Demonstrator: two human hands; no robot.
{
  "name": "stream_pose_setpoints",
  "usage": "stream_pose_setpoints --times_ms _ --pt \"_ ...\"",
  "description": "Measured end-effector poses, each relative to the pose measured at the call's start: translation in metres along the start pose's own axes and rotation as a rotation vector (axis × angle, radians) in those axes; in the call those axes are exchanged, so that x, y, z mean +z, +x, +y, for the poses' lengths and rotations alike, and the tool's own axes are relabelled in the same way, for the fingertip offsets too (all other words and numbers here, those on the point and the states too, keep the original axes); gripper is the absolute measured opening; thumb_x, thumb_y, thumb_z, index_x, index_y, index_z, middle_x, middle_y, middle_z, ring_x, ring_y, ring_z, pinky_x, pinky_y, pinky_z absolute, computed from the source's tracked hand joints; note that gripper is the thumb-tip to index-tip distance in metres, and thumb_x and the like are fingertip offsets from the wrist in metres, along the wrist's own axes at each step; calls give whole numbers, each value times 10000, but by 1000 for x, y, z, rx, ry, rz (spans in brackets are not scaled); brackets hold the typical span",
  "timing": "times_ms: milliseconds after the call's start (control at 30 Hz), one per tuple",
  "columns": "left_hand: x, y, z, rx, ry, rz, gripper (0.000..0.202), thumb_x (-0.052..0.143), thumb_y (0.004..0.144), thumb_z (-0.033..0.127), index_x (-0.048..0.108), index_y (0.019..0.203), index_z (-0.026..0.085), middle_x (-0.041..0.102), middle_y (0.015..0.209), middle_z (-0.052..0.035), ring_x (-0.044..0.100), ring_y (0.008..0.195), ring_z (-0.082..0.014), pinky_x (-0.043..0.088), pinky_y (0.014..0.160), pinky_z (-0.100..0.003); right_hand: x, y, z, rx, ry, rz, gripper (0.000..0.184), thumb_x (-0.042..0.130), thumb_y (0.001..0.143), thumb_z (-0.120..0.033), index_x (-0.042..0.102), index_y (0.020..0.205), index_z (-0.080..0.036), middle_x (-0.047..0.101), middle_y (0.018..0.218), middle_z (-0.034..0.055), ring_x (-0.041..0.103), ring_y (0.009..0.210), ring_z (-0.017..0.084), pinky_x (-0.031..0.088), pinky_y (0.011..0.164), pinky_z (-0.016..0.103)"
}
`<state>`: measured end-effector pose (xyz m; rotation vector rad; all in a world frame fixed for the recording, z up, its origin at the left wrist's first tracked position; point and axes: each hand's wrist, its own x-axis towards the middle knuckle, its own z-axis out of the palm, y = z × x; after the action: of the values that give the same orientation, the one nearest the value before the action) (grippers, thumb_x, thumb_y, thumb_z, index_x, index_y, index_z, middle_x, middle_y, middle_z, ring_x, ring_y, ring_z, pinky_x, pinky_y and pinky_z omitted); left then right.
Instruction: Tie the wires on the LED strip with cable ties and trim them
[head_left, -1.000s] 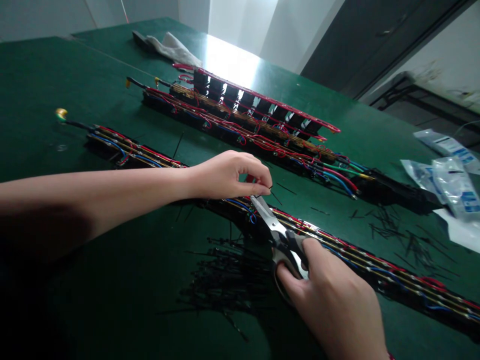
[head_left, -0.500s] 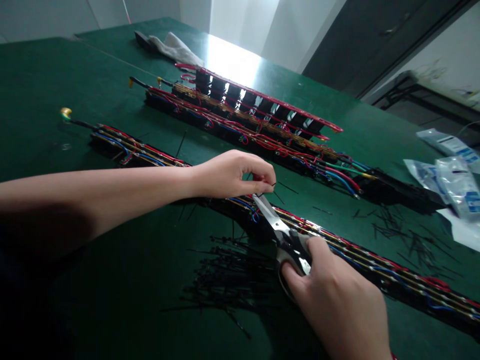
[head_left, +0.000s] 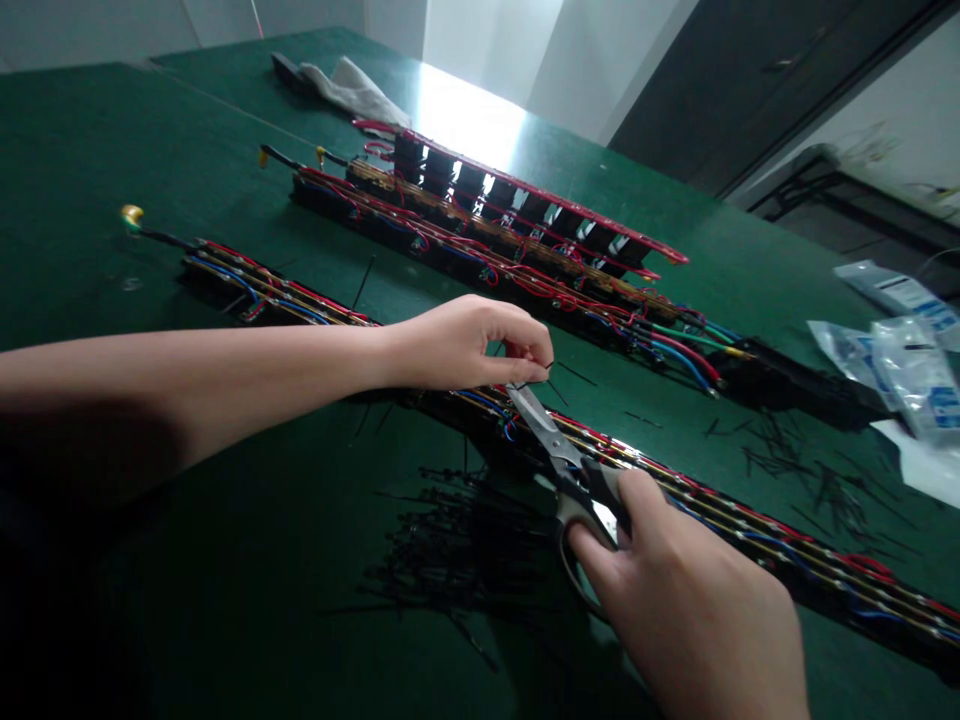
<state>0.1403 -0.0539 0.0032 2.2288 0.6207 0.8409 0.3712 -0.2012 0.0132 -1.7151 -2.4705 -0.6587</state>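
Observation:
My right hand is closed round the handles of a pair of scissors. The scissor tips reach up to the fingertips of my left hand, which pinch the thin black tail of a cable tie. Below both hands runs a long black wired strip with red, blue and yellowish wires along it. My left forearm crosses over part of the strip and hides it. Another black tie tail sticks up from the strip, left of my wrist.
A pile of black cable ties lies on the green table in front of the strip. Cut tie ends are scattered at right. Behind stand more wired strips, a grey cloth and clear plastic bags.
My right hand and the scissor handles have shifted slightly right and down, with the handles a little farther apart. My left hand keeps its pinch almost in place.

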Motion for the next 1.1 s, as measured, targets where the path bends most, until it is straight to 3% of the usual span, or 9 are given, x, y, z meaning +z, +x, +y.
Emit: stream_pose_setpoints --times_ms 500,700,833,900,1033,1100 --pt "0 -1 -1 38 46 35 115 656 907 249 735 859 181 719 897 -41 627 875 -132 486 854 -277 1 -1 6 39 37 14 206 461 904 -387 558 792 -244 465 483 -2 440 410 185 159 452 281" --pt "1 0 -1 0 37 40 123 643 907 268 718 857 184 714 896 -37 622 875 -134 480 858 -285 -3 2 6 5 49 41 209 437 903 -341 542 753 -241 446 449 -9 452 377 187 161 428 282" --pt "2 -1 -2 -57 24 104 136 618 915 281 690 878 171 692 881 -25 598 845 -124 470 829 -280 -3 5 16 -12 114 24 226 419 908 -335 514 724 -244 467 438 -16 464 334 180 197 394 273" --pt "2 -1 -2 -79 28 141 145 605 919 280 675 874 162 672 853 -18 577 813 -117 463 796 -274 -2 6 28 60 239 -76 274 461 898 -439 518 707 -251 500 447 -22 457 319 170 240 370 268" --pt "3 0 -5 -116 77 174 141 617 906 269 664 846 151 642 799 -4 542 760 -106 446 763 -271 -5 14 57 253 648 -507 520 586 740 -763 561 652 -252 587 521 5 546 408 169 405 380 272" --pt "3 0 -7 -161 109 173 131 630 895 266 667 841 152 640 783 1 538 744 -104 440 758 -272 -11 19 67 234 793 -634 611 581 677 -859 579 640 -249 608 550 29 587 465 179 467 408 275"
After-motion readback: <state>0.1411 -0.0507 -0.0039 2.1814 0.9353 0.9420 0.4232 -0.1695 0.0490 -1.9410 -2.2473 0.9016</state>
